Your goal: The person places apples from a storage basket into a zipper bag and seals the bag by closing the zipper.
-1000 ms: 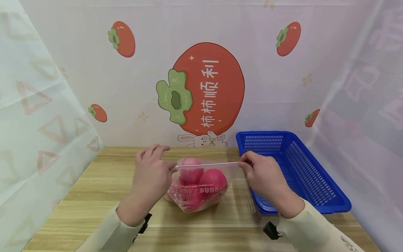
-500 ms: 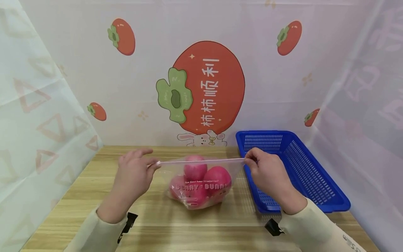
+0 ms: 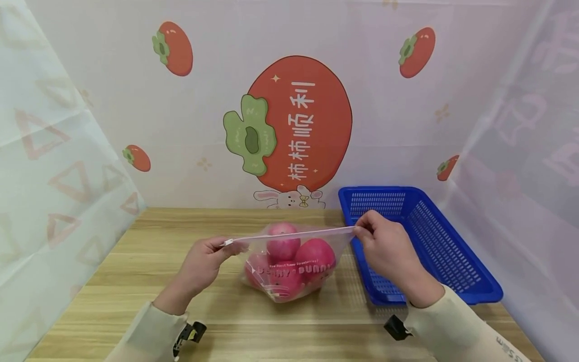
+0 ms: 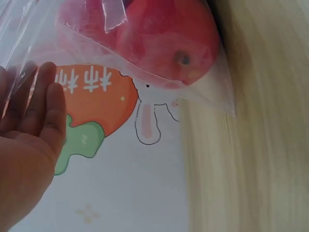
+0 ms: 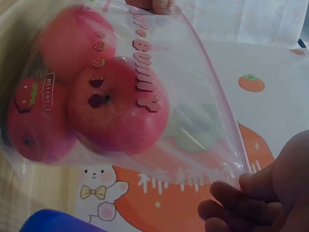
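A clear zip bag (image 3: 289,270) with "Berry Bunny" print and a pinkish zip strip sits between both hands, bulging with several red apples (image 5: 118,108). My left hand (image 3: 199,266) pinches the left end of the bag's top edge, where a small white slider (image 3: 227,242) shows at the fingertips. At the other end, my right hand (image 3: 386,249) grips the right corner between thumb and curled fingers. The top edge is stretched straight, sloping slightly down to the left. In the left wrist view, an apple (image 4: 169,43) presses against the bag's lower part.
A blue perforated plastic basket (image 3: 481,296) stands on the right, partly behind my right hand. Beneath everything is a wood-grain tabletop (image 3: 262,332). A white backdrop (image 3: 384,125) with printed persimmons rises at the back, with pale side panels.
My left hand has moved left along the bag's top, then dropped lower, its raised fingers folding in at the slider. The top edge is now longer and tauter. My right hand shifted slightly right.
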A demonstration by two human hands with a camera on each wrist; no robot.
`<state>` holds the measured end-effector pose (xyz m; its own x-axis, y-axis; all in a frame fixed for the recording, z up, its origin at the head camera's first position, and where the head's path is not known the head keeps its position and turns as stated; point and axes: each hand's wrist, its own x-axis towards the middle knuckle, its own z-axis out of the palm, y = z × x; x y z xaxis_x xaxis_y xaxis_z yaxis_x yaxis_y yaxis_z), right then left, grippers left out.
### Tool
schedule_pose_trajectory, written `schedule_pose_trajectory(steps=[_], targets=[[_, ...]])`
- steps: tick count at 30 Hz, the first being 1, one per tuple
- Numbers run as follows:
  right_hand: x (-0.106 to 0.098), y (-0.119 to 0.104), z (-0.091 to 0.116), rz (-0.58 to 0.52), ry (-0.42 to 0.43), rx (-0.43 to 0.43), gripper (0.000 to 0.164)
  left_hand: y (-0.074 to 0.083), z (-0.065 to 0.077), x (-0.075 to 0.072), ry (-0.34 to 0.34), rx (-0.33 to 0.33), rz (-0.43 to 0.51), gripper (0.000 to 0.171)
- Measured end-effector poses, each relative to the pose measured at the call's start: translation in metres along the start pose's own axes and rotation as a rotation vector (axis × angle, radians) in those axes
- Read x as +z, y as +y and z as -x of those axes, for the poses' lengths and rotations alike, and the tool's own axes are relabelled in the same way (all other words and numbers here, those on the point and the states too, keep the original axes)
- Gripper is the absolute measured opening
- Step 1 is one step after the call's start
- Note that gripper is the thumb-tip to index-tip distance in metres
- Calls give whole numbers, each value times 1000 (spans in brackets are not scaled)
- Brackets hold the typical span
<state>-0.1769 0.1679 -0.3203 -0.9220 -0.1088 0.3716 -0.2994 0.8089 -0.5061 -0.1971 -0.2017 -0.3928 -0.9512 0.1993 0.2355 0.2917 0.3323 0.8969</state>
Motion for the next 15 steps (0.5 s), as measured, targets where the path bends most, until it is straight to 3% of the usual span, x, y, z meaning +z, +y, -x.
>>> schedule_pose_trajectory(steps=[4, 7, 10, 15], targets=[[-4, 1, 0, -29, 4, 13, 6, 8, 1, 0, -2, 31, 48, 21], [-5, 2, -2, -50, -4, 24, 9, 12, 0, 0, -25, 13, 134, 21], [-3, 3, -7, -65, -23, 37, 8, 13, -5, 2, -27, -74, 230, 22], [10, 2, -14, -68, -25, 28, 6, 7, -15, 9, 39, -245, 361, 28]])
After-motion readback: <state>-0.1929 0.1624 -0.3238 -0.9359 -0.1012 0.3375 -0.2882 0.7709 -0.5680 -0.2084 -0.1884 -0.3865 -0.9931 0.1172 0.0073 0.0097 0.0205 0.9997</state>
